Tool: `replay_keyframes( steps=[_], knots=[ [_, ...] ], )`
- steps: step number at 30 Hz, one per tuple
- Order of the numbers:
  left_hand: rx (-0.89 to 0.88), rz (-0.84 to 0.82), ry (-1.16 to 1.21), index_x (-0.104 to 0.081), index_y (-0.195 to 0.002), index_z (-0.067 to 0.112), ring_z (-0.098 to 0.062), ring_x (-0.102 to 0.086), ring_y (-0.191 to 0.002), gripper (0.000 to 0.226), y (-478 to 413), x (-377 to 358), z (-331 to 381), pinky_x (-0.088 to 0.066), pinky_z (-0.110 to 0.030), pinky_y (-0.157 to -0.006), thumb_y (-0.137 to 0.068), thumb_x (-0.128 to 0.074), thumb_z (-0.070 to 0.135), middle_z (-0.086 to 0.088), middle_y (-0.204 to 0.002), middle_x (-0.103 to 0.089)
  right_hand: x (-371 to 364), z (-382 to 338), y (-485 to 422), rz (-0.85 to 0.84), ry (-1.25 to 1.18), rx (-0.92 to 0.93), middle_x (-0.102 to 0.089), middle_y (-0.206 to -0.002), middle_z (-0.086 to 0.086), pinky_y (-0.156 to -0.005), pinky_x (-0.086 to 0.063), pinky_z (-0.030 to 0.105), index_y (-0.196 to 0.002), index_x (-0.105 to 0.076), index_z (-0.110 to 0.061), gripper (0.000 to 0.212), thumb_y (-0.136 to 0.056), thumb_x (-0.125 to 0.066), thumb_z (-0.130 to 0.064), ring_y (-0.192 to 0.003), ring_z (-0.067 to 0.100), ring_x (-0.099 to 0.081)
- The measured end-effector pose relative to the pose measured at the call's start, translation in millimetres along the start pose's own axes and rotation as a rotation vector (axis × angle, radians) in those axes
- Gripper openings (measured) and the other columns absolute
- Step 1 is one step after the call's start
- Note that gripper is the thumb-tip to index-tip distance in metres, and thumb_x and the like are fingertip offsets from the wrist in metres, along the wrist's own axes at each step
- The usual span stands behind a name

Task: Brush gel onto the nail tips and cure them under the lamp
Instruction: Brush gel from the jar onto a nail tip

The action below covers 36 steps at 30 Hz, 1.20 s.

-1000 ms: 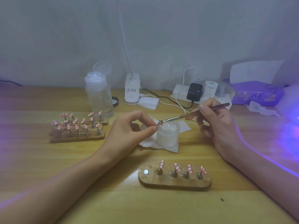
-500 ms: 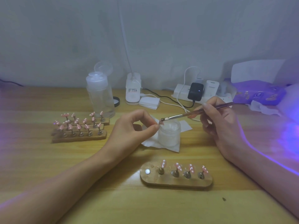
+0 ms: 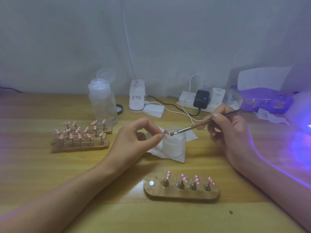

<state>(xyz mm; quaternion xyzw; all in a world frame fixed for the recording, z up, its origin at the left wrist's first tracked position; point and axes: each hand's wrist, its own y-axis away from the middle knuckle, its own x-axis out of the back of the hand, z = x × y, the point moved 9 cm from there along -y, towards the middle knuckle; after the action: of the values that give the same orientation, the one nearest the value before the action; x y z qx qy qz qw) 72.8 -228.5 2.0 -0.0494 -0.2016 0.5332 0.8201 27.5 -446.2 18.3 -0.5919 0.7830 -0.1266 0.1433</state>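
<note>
Head view: the left forearm comes in from the tabletop's point(image 3: 33, 174) near left corner and slants up toward the middle. The left hand point(image 3: 134, 140) is raised off the wood with its wrist bent and its back turned to the left. Its grip is narrow: thumb and forefinger meet in a pinch on a single pink nail tip point(image 3: 165, 132), and the other fingers are curled loosely behind. The nail tip is held just left of the rim of a frosted jar point(image 3: 174, 145) at mid-tabletop, which stands on a white tissue point(image 3: 168, 156).

The right forearm enters from the near right corner. The right hand point(image 3: 230, 132) holds a thin brush point(image 3: 202, 124) like a pen, with its fingers curled round the handle. The handle slopes up to the right, and the bristles point down-left over the jar's mouth, just beside the pinched nail tip; I cannot tell whether they touch it.

Toward the near edge, between the two forearms, lies a wooden stand point(image 3: 181, 193) with four pink nail tips on pegs. More loaded stands point(image 3: 80, 147) sit toward the left edge, in front of a clear bottle point(image 3: 102, 105). A violet glow point(image 3: 301, 143) spreads over the right edge.
</note>
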Motion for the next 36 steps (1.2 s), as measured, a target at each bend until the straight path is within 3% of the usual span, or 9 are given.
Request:
replay_keyframes(
  steps=[4, 8, 12, 14, 18, 22, 28, 31, 36],
  knots=[
    [0.0, -0.007, 0.012, -0.067, -0.075, 0.016, -0.002, -0.036, -0.044, 0.015, -0.1, 0.3, 0.3, -0.029, -0.008, -0.042, -0.088, -0.074, 0.014, 0.011, -0.077, -0.073, -3.1, -27.7, -5.9, -0.045, 0.112, 0.129, -0.064, -0.061, 0.001, -0.041, -0.031, 0.015, -0.073, -0.048, -0.022, 0.025, -0.097, -0.052, -0.024, -0.045, 0.008, -0.042],
    [0.042, 0.007, 0.051, -0.068, -0.077, 0.018, -0.009, -0.042, -0.049, 0.011, -2.2, 2.6, -7.0, -0.033, -0.022, -0.044, -0.086, -0.076, 0.021, -0.005, -0.094, -0.075, -19.9, -37.4, -4.1, -0.189, 0.329, 0.208, -0.055, -0.059, 0.001, -0.049, -0.033, 0.007, -0.076, -0.048, -0.019, 0.021, -0.097, -0.054, -0.023, -0.046, 0.001, -0.047],
    [0.033, 0.009, 0.072, -0.071, -0.08, 0.017, -0.006, -0.044, -0.049, 0.007, -2.6, 2.9, -6.9, -0.037, -0.018, -0.046, -0.085, -0.077, 0.018, -0.001, -0.094, -0.076, -34.0, -29.8, 3.1, -0.248, 0.51, 0.218, -0.063, -0.067, -0.001, -0.057, -0.042, 0.031, -0.077, -0.053, -0.022, 0.018, -0.094, -0.057, -0.026, -0.066, 0.009, -0.058],
    [0.031, 0.016, 0.071, -0.072, -0.082, 0.015, -0.005, -0.045, -0.049, 0.007, -2.7, 3.4, -6.7, -0.037, -0.015, -0.046, -0.084, -0.078, 0.016, 0.001, -0.09, -0.075, -39.0, -27.0, 6.2, -0.272, 0.526, 0.212, -0.063, -0.069, -0.003, -0.06, -0.042, 0.029, -0.077, -0.053, -0.023, 0.018, -0.094, -0.057, -0.026, -0.07, 0.01, -0.058],
    [0.029, 0.024, 0.056, -0.072, -0.081, 0.014, -0.005, -0.045, -0.048, 0.007, -2.8, 3.4, -6.3, -0.038, -0.014, -0.046, -0.083, -0.078, 0.015, -0.001, -0.088, -0.073, -39.2, -23.3, 4.4, -0.275, 0.392, 0.154, -0.063, -0.065, 0.001, -0.053, -0.037, 0.01, -0.076, -0.052, -0.025, 0.02, -0.095, -0.055, -0.022, -0.056, 0.003, -0.052],
    [0.021, 0.031, 0.038, -0.072, -0.082, 0.015, -0.007, -0.045, -0.049, 0.007, -2.6, 4.3, -5.0, -0.039, -0.015, -0.047, -0.083, -0.078, 0.015, 0.001, -0.087, -0.073, -17.7, -20.7, -1.3, -0.107, 0.195, 0.097, -0.06, -0.058, 0.001, -0.04, -0.031, 0.017, -0.072, -0.053, -0.026, 0.021, -0.093, -0.055, -0.026, -0.045, 0.012, -0.039],
    [0.003, 0.032, 0.027, -0.07, -0.082, 0.013, 0.0, -0.043, -0.042, 0.006, -2.3, 3.0, -3.7, -0.035, -0.009, -0.044, -0.086, -0.076, 0.012, 0.019, -0.059, -0.063, 2.4, -4.5, 3.3, 0.044, 0.031, 0.028, -0.057, -0.057, -0.002, -0.038, -0.031, 0.015, -0.067, -0.052, -0.029, 0.035, -0.099, -0.051, -0.016, -0.05, 0.009, -0.049],
    [-0.012, 0.027, 0.016, -0.07, -0.082, 0.014, 0.0, -0.044, -0.042, 0.007, -1.9, 1.7, -0.8, -0.034, -0.008, -0.043, -0.086, -0.075, 0.012, 0.017, -0.063, -0.065, 7.2, 9.7, 5.6, 0.085, -0.067, -0.076, -0.056, -0.056, -0.002, -0.036, -0.03, 0.014, -0.062, -0.054, -0.029, 0.043, -0.101, -0.048, -0.013, -0.051, 0.007, -0.05],
    [-0.022, 0.029, 0.009, -0.071, -0.081, 0.015, 0.0, -0.043, -0.044, 0.006, -1.8, 2.6, 0.4, -0.035, -0.009, -0.045, -0.085, -0.076, 0.014, 0.014, -0.066, -0.067, 12.5, 22.9, 5.1, 0.145, -0.17, -0.209, -0.056, -0.056, -0.001, -0.037, -0.03, 0.015, -0.064, -0.054, -0.024, 0.038, -0.101, -0.05, -0.017, -0.045, 0.007, -0.046]
  ],
)
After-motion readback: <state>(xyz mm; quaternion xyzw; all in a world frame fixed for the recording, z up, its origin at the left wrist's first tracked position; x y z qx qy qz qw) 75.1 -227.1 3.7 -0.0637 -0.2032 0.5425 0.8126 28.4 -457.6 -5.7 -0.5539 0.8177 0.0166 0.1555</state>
